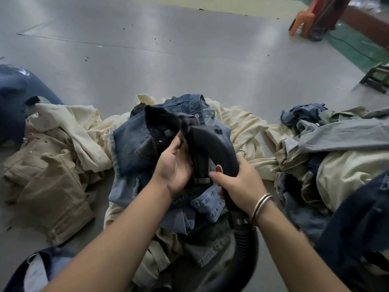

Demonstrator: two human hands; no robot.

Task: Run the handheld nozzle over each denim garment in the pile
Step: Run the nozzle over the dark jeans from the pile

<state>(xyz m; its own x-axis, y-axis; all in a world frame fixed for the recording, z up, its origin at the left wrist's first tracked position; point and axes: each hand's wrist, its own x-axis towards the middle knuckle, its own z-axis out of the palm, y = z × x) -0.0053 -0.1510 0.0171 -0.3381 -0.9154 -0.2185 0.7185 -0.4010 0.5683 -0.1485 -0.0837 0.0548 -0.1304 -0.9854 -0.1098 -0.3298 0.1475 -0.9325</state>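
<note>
A heap of denim garments [130,148] lies on the floor in front of me, dark blue on top and lighter blue beneath. My right hand [237,182] grips the black handheld nozzle [212,144], which has a red button and a ribbed black hose [244,245] running down toward me. The nozzle's tip is buried in a dark denim piece [162,121] at the top of the heap. My left hand [175,163] holds a fold of that dark piece, thumb up, just left of the nozzle.
Cream and tan garments [52,161] spread to the left. More pale and blue clothes [336,148] pile up at the right. Dark denim [357,239] lies at the lower right. The grey floor [168,49] stretches beyond. An orange stool [303,22] stands far right.
</note>
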